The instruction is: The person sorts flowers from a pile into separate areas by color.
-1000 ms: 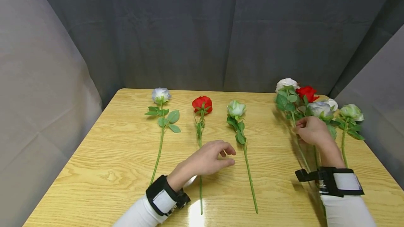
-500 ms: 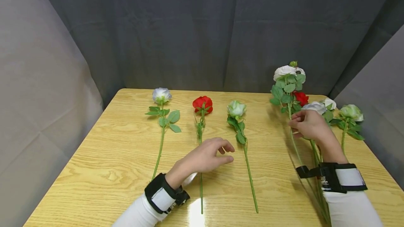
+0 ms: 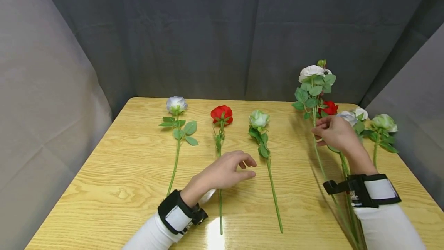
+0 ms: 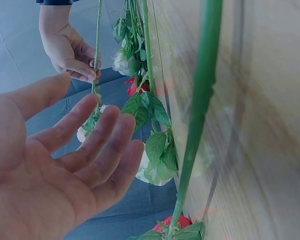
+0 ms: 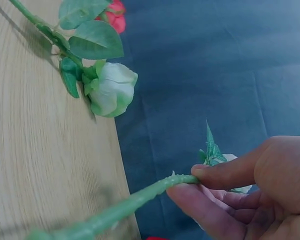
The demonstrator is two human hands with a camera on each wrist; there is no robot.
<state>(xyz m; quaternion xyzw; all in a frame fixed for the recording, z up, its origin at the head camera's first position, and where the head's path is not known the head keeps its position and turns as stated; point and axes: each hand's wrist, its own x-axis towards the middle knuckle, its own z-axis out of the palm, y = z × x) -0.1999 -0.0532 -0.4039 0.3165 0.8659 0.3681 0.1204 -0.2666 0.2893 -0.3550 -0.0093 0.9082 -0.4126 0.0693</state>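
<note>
My right hand [image 3: 336, 132] pinches the green stem [image 5: 140, 199] of a white artificial rose [image 3: 311, 73] between thumb and fingers. That rose is raised at the table's far right, its leaves and small bud above the hand, its stem slanting down toward the front. My left hand [image 3: 227, 171] hovers, fingers loosely bent and holding nothing, over the stem of a red rose [image 3: 222, 115]. To its right lies a pale green rose [image 3: 259, 119]; the left wrist view also shows the left palm [image 4: 45, 190] with nothing in it.
A pale lilac rose [image 3: 177, 105] lies on the left of the wooden table [image 3: 114, 173]. Around my right forearm lie another red rose [image 3: 328, 108], a pale bluish rose [image 3: 348, 117] and a light green rose [image 3: 384, 123]. Dark grey curtain [image 3: 194, 34] stands behind the table.
My right hand has lifted the white rose off the cluster, bringing it up and slightly left. The flowers under it have shifted a little. My left hand has barely moved.
</note>
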